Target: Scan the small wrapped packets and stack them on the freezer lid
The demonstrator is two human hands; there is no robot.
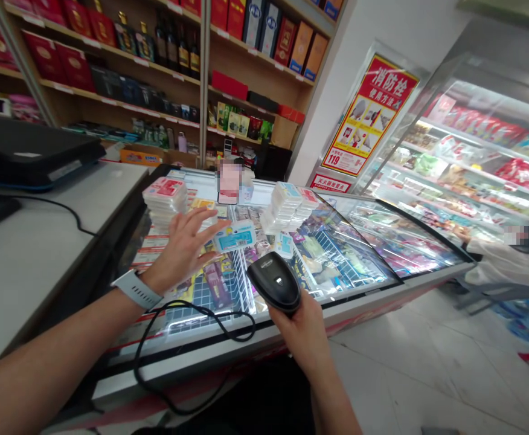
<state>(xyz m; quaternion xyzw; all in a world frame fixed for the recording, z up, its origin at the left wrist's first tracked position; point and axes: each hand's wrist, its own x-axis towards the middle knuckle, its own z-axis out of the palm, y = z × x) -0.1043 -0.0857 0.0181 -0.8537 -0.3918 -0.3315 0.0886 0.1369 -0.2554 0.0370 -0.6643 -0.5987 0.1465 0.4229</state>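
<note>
My right hand (pixel 307 332) grips a black barcode scanner (pixel 273 281) by its handle, with the rounded head towards the glass. Between the thumb and fingers of my left hand (pixel 185 244) is the left end of a small clear plastic box (pixel 235 237) with a blue label. A barcode on that label faces up, just beyond the scanner head. Another blue-labelled box (pixel 284 246) lies to its right. Behind my left hand rises a stack of red-labelled boxes (pixel 165 196); stacked blue- and red-labelled boxes (pixel 287 205) stand to the right.
Beneath everything is a glass-topped freezer (pixel 355 257) with wire baskets of packaged goods. The scanner's black cable (pixel 144 362) loops over its front edge. A grey counter (pixel 42 241) adjoins at left. Behind are bottle shelves (pixel 156 60), and a seated person (pixel 504 260) is at right.
</note>
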